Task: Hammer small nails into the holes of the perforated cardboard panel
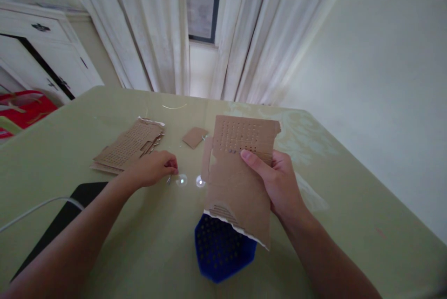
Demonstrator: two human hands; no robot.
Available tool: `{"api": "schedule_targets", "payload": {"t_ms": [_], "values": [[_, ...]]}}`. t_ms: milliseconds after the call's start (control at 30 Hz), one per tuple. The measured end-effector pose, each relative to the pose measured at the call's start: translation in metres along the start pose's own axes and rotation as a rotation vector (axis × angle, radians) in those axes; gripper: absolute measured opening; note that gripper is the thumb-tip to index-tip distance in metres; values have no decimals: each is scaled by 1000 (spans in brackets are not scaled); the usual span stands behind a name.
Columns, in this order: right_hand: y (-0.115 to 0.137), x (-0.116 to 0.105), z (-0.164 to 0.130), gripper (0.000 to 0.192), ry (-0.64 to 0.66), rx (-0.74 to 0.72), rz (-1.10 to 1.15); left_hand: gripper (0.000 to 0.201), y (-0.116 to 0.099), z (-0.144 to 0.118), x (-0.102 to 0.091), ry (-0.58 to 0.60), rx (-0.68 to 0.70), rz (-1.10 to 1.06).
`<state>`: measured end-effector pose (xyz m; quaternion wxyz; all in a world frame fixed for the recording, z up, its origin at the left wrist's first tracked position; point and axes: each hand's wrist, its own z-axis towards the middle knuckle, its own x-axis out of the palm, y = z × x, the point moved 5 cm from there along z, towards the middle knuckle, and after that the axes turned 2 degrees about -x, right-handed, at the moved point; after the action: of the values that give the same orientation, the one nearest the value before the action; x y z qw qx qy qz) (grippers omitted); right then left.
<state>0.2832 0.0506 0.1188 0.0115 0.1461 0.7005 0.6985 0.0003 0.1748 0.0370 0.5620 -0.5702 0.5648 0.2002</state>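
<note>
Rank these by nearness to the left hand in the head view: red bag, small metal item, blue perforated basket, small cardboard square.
1. Small metal item: right at the left hand, just below its fingers.
2. Small cardboard square: beyond the hand, to its right.
3. Blue perforated basket: right and closer to the camera.
4. Red bag: far left, past the table edge.

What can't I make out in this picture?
In the head view:
Blue perforated basket: its far part is hidden behind the cardboard sheet.
Right grip: most fingers are behind that sheet.
Shiny sliver by the left grip: too small to identify.
Black flat object: partly covered by the left forearm.
Red bag: cut off by the left edge.
</note>
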Motion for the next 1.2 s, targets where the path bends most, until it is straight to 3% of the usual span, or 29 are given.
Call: {"api": "schedule_targets", "payload": {"t_ms": [200,333,433,533,600,667,800,967,1200], "values": [[-4,4,-1,33,48,33,35,12,10,10,15,-30,-71,21],[-6,7,-2,33,90,64,64,10,10,9,8,-124,-84,20],[-6,10,-3,34,108,97,104,19,-8,-1,-5,-218,-33,-1],[-7,15,-8,34,152,152,154,26,-50,-23,-19,-327,180,-124],[-8,18,-12,34,199,195,186,19,-85,-47,-30,-487,542,-386],[-9,22,-16,33,253,233,225,10,-108,-67,-35,-568,764,-520],[-11,25,-21,30,318,272,308,13,-127,-84,-38,-685,933,-572],[-12,25,-20,29,333,240,319,23,-127,-87,-38,-797,987,-526],[-7,25,-21,28,320,212,250,38,-126,-95,-31,-862,866,-522]]}}
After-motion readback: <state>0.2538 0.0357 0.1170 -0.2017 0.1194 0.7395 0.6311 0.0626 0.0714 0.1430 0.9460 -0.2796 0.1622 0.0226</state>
